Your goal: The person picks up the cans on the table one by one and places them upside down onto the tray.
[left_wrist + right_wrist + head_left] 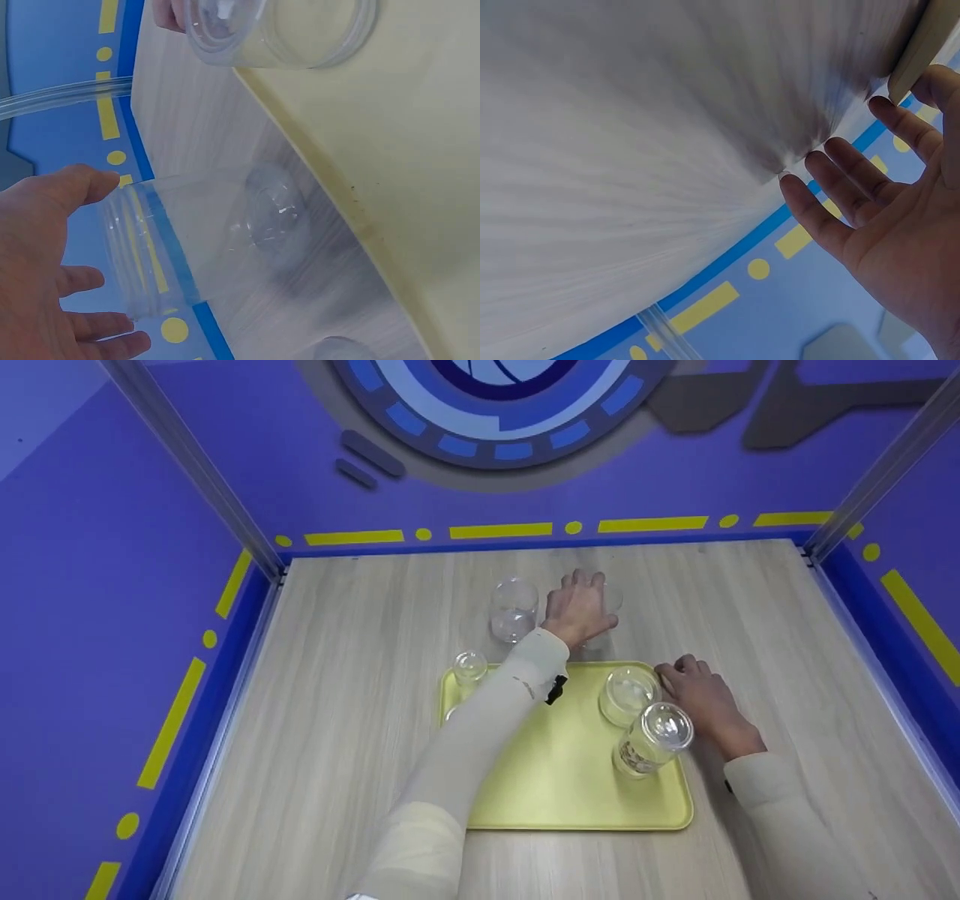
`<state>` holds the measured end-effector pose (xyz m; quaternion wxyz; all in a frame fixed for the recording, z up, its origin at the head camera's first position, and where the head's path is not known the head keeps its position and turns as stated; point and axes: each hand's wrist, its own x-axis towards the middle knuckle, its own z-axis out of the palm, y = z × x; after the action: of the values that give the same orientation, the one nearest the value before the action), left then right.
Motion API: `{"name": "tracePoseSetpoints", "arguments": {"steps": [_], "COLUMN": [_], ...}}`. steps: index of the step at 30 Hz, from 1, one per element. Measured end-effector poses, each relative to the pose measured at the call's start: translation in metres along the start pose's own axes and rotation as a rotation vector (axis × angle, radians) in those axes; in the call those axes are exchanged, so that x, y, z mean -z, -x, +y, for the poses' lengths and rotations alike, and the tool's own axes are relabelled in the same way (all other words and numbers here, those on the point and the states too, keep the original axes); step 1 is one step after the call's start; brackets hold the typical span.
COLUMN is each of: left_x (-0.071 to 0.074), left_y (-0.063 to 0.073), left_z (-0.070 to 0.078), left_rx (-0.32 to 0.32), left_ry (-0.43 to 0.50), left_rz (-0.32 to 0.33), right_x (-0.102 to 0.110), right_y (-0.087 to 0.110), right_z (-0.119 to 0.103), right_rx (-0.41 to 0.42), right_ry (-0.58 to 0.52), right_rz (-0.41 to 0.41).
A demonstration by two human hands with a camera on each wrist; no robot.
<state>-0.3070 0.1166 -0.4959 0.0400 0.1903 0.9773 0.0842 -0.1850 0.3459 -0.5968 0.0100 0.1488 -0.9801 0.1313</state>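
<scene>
My left hand [579, 611] reaches over a clear jar [214, 240] standing on the table behind the yellow tray [555, 780]. In the left wrist view its thumb and fingers are spread to either side of the jar's rim. To its left stands another clear jar [514, 611]. My right hand [701, 697] is by the tray's right back corner, fingers loosely bent with tips close to the table. Near it on the tray are a wide clear jar [628, 697] and a taller jar with a printed label [637, 756].
A small clear jar [470, 666] stands at the tray's back left corner. Another small clear piece [451, 713] is mostly hidden by the left sleeve. Blue walls with yellow marks enclose the wood-grain table [337, 697] at the back and sides.
</scene>
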Motion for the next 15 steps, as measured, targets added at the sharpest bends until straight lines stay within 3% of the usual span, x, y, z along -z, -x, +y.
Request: {"name": "tracePoseSetpoints", "arguments": {"steps": [11, 15], "left_x": [-0.009, -0.01], "left_y": [-0.007, -0.009], "left_z": [0.009, 0.011], "left_rx": [-0.017, -0.011], "left_ry": [-0.041, -0.01], "left_rz": [0.003, 0.007], "right_x": [-0.002, -0.002], "right_y": [0.0, 0.001], "right_z": [0.002, 0.002], "right_rx": [-0.007, -0.012], "right_ry": [0.007, 0.006], "right_rz": [0.003, -0.006]}}
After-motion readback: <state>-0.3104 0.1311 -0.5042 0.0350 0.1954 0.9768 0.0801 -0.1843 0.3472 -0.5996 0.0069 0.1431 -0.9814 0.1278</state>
